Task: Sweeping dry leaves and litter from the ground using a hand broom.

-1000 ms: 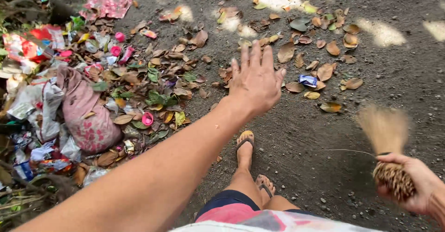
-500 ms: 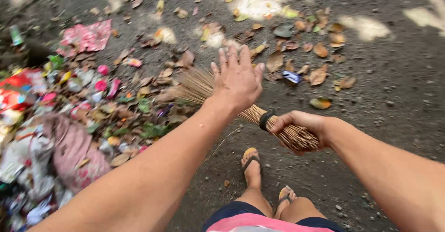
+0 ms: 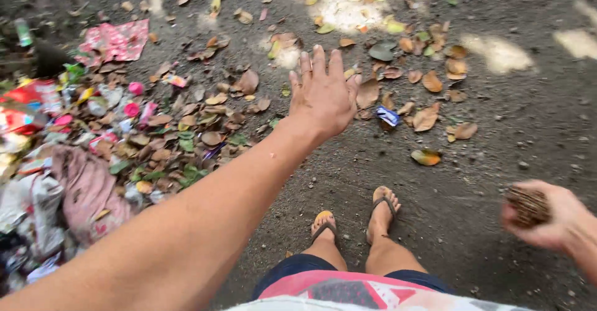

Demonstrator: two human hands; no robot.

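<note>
1. Compared with half a second ago, I am pulling my right hand (image 3: 547,218) back to the lower right edge of the view. It was crossing under my left forearm, with the broom bristles fanned out over the leaves; now those bristles are out of sight.

2. I am gripping the broom handle end (image 3: 528,205) with my right hand closed round it. Only the bundled stub of brown sticks is showing in my fist; the rest of the broom is running out of frame or is hidden, and I cannot tell which way it is pointing.

3. I judge that this means one sweeping stroke is ending and the broom is being drawn back, since the leaves are lying much as they were.

4. I am holding my left hand (image 3: 322,93) out in front, fingers spread, palm down, grasping nothing. It is hovering above the dark ground, not touching anything.

5. The loose dry leaves (image 3: 429,84) are lying ahead of my left hand and to its right, well apart from the broom.

6. The rubbish pile (image 3: 93,143), with wrappers, cloth and more leaves, is sitting to the left of my left arm.

7. My feet in sandals (image 3: 354,218) are standing between my two hands, on bare ground.
</note>
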